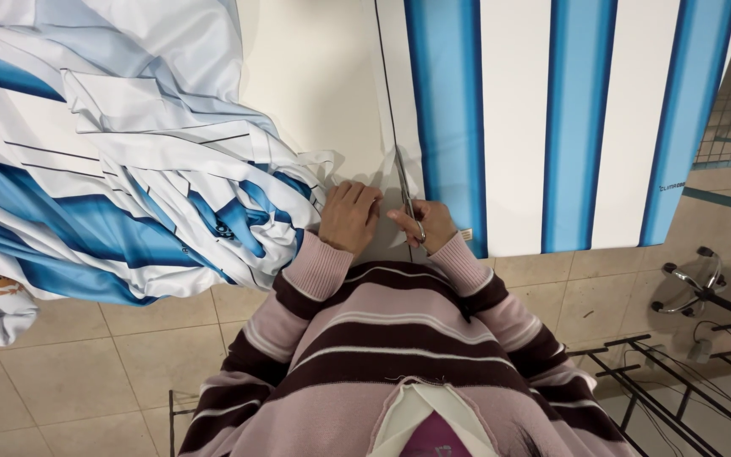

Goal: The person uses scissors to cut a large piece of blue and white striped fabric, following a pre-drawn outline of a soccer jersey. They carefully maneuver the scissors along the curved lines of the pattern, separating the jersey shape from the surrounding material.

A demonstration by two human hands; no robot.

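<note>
Tiled floor [69,372] below, w/ a white worktable [315,85] above it carrying white fabric w/ blue stripes [552,118], spread flat. Right hand [425,224] closed around the handles of scissors [406,190]; blades point away from the person, along a thin dark line [385,93] printed on the fabric, tip resting on the cloth. Blades look slightly parted, hard to tell at this angle. Left hand [349,216] lies flat, fingers together, pressing the fabric just beside the scissors. Bunched pile of the same cloth [129,178] sits at left, hanging over the table edge. Black metal rack [653,381] and chair base [700,283] stand on the floor at right.
</note>
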